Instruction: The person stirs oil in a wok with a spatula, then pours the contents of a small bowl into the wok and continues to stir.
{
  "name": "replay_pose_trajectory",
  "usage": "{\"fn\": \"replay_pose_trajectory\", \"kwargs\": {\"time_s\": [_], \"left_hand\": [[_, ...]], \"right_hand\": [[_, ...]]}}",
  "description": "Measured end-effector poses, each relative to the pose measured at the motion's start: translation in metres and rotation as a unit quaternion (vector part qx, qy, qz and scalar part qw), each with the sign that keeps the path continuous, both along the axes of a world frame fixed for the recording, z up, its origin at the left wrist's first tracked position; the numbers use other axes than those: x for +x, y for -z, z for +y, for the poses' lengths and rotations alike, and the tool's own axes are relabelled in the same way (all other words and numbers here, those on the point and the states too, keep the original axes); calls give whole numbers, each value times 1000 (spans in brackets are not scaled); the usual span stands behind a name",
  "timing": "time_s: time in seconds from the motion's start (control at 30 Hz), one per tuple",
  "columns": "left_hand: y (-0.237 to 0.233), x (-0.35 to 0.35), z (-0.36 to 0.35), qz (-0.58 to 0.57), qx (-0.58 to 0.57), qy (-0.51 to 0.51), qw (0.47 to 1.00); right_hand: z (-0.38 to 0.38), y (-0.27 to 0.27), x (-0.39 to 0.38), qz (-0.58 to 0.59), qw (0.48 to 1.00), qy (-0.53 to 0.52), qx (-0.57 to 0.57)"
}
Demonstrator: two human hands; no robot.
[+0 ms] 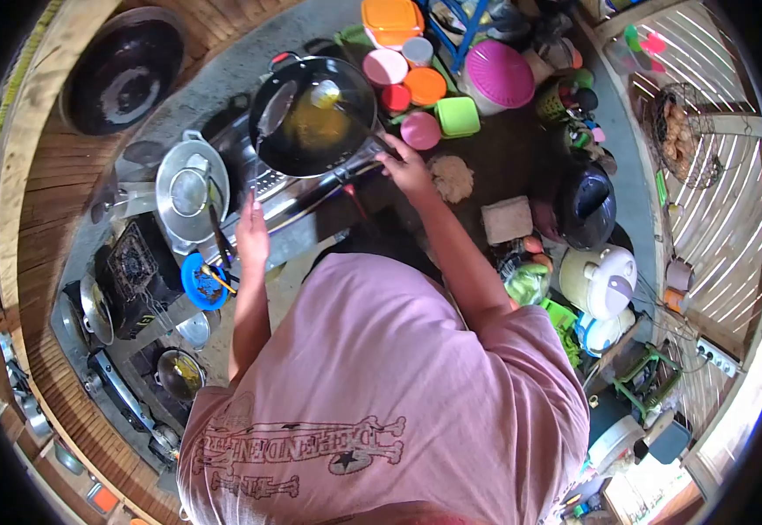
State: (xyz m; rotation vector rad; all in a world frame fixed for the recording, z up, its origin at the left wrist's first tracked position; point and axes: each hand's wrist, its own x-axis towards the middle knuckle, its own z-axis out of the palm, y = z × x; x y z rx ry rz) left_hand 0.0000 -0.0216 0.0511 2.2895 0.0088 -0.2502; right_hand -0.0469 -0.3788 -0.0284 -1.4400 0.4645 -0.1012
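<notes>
A black wok [333, 144] with some yellowish oil in it sits on a metal gas stove [298, 197]. My right hand [407, 169] is closed round the wok's handle at its lower right. Near the stove's front left edge, my left hand [252, 234] is closed on the thin handle of a metal spatula [277, 107], whose blade rests inside the wok at the left. Left of the stove stands a silver pot [169, 214] with a strainer [190, 192] on it. A blue bowl [197, 293] holding dark food and a utensil is beside my left hand.
Colourful containers, a green one [458, 116] among them, and a pink-lidded tub [499, 73] stand behind the wok. At the right are a stone block [507, 220] and a rice cooker [597, 280]. A second wok [127, 72] hangs at upper left; a small pan [179, 374] lies lower left.
</notes>
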Motion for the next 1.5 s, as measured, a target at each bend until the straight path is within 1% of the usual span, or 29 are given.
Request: {"fn": "replay_pose_trajectory", "kwargs": {"time_s": [0.07,0.13,0.17,0.2,0.23,0.27,0.3,0.33,0.37,0.4,0.43,0.47,0.53,0.6,0.67,0.73,0.77,0.83,0.97,1.03,1.17,1.23,1.27,1.33,1.37,1.4,1.43,1.47,1.5], "left_hand": [[10,-1,-1,16,-3,-21,1000],[18,-3,0,17,-17,-35,999],[23,-4,1,10,-26,-41,999],[28,-5,2,4,-34,-46,998],[33,-6,6,-6,-7,-49,999],[39,-7,9,-16,20,-51,998],[39,-11,7,-33,3,-52,998],[37,-14,4,-51,-14,-52,997],[34,-16,3,-48,-10,-48,998],[32,-18,2,-48,-11,-46,998],[29,-19,0,-40,-5,-48,998],[26,-21,-1,-29,2,-49,998],[18,-23,-8,-12,-3,-48,999],[17,-24,-9,23,-71,-88,993],[24,-22,-2,36,-65,-93,993],[20,-23,-3,60,-151,-119,979],[19,-24,-4,60,-150,-119,980],[10,-26,-15,26,-139,-116,983],[9,-24,-14,40,-135,-106,984],[9,-23,-16,26,-130,-103,986],[8,-23,-20,32,-147,-124,981],[1,-23,-26,17,-133,-116,984],[0,-22,-26,17,-133,-116,984],[-1,-22,-27,40,-147,-105,983],[0,-23,-27,41,-147,-105,983],[3,-23,-27,33,-141,-107,984],[5,-23,-28,26,-135,-109,985],[6,-22,-27,27,-135,-108,985],[7,-22,-28,38,-143,-109,983]], "right_hand": [[-1,-9,-15,-17,999,-7,51],[-9,-27,-30,5,996,-17,82],[-19,-20,-36,11,996,-17,81],[-31,-9,-43,14,999,-34,17],[-44,3,-51,17,998,-50,-46],[-58,18,-58,24,998,-48,-45],[-77,41,-66,56,981,-34,-180],[-95,63,-74,87,946,-19,-313],[-111,88,-85,89,945,-18,-313],[-126,113,-94,94,912,4,-399],[-134,119,-96,99,871,26,-480],[-139,126,-99,101,872,28,-479],[-143,124,-101,154,811,-28,-564],[-140,134,-102,157,797,-34,-582],[-142,146,-97,155,783,-41,-601],[-143,158,-97,181,761,-83,-617],[-142,162,-99,182,762,-83,-616],[-142,164,-102,162,788,-64,-590],[-150,166,-100,165,805,-73,-566],[-151,167,-98,174,826,-57,-533],[-161,162,-95,204,836,-61,-506],[-165,158,-97,172,879,19,-445],[-165,156,-98,172,879,19,-445],[-165,152,-102,122,920,109,-356],[-165,151,-103,123,920,109,-356],[-165,150,-103,162,950,146,-222],[-165,149,-103,197,960,180,-83],[-164,149,-105,197,960,181,-84],[-162,147,-107,174,961,215,13]]}}
